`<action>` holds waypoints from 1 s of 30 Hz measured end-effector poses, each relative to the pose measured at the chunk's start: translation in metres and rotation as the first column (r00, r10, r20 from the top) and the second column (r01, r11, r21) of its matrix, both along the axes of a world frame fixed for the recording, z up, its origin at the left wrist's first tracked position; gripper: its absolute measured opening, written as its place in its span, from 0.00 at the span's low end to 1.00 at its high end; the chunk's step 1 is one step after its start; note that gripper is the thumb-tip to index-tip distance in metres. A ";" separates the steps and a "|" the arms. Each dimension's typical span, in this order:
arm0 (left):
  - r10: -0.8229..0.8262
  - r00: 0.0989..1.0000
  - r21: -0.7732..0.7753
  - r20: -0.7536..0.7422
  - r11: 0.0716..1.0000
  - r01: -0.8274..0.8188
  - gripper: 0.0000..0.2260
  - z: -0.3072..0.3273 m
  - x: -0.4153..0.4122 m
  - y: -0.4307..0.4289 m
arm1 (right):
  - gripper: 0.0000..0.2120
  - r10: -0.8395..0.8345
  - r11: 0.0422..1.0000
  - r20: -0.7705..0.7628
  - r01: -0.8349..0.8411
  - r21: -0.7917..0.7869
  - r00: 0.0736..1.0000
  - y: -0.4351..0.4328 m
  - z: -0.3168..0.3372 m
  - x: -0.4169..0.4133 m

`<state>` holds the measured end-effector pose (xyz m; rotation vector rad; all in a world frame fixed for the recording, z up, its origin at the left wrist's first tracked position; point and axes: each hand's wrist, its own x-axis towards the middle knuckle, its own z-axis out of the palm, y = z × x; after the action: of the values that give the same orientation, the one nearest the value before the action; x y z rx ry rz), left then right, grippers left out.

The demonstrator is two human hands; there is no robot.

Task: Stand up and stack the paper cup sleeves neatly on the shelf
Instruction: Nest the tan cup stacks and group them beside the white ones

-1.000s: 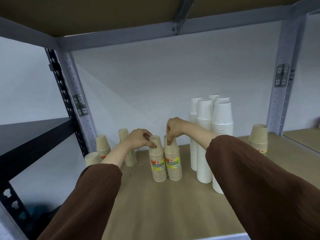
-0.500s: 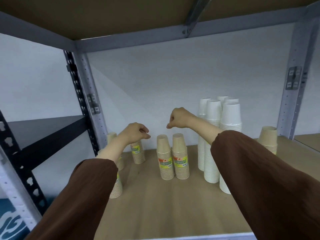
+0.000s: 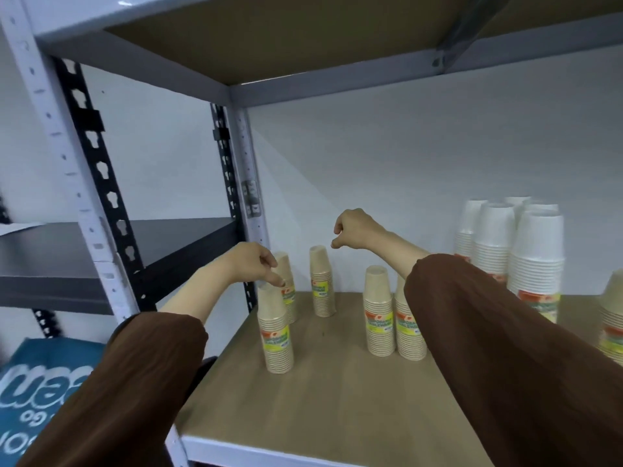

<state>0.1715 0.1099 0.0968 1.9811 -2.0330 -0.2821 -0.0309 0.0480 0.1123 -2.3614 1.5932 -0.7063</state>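
Observation:
Several tan paper cup sleeves stand upright on the wooden shelf [image 3: 337, 392]. Nearest the left edge is one sleeve [image 3: 276, 332], with a second [image 3: 288, 291] right behind it and a third [image 3: 322, 281] near the back wall. Two more [image 3: 379, 311] stand side by side in the middle, the right one partly behind my right sleeve. My left hand [image 3: 251, 264] hovers over the top of the left front sleeve, fingers curled, fingertips at its rim. My right hand [image 3: 354, 229] is a loose fist held in the air above the back sleeve, holding nothing.
Tall white cup stacks [image 3: 515, 251] stand at the back right, and another tan sleeve [image 3: 613, 318] at the right edge. A grey upright post [image 3: 249, 203] marks the shelf's left rear corner. A black shelf [image 3: 135, 244] lies to the left, a blue bag [image 3: 43, 382] below.
Both hands let go of the two middle sleeves and lifted. The view swung left; my left hand now sits over the left front sleeve and my right hand hangs above the back one.

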 end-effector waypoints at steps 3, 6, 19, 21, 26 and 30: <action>-0.011 0.999 0.052 0.047 0.999 0.008 0.24 -0.002 0.006 0.000 | 0.20 -0.004 1.000 -0.042 0.005 0.015 0.999 -0.011 -0.002 0.015; -0.039 0.998 0.087 0.049 0.996 0.035 0.24 -0.003 0.009 -0.003 | 0.21 -0.013 0.999 -0.089 0.017 0.040 0.996 -0.026 -0.009 0.027; -0.126 0.991 0.139 0.042 0.983 0.119 0.23 -0.013 0.014 -0.013 | 0.23 -0.002 0.990 -0.176 0.027 0.141 0.984 -0.081 -0.041 0.058; -0.133 0.990 0.139 0.057 0.983 0.124 0.22 -0.014 0.015 -0.014 | 0.21 -0.003 0.989 -0.170 0.027 0.143 0.985 -0.084 -0.043 0.061; -0.141 0.988 0.111 0.062 0.985 0.134 0.18 -0.017 0.015 -0.014 | 0.20 0.025 0.984 -0.149 0.002 0.176 0.989 -0.079 -0.039 0.057; -0.122 0.988 0.097 0.093 0.989 0.113 0.18 -0.012 0.015 -0.010 | 0.22 0.082 0.981 -0.141 -0.054 0.188 0.987 -0.062 -0.024 0.045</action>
<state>0.1865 0.1004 0.0846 1.9667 -2.2415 -0.3138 0.0136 -0.0142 0.0885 -2.3665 1.5512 -0.3598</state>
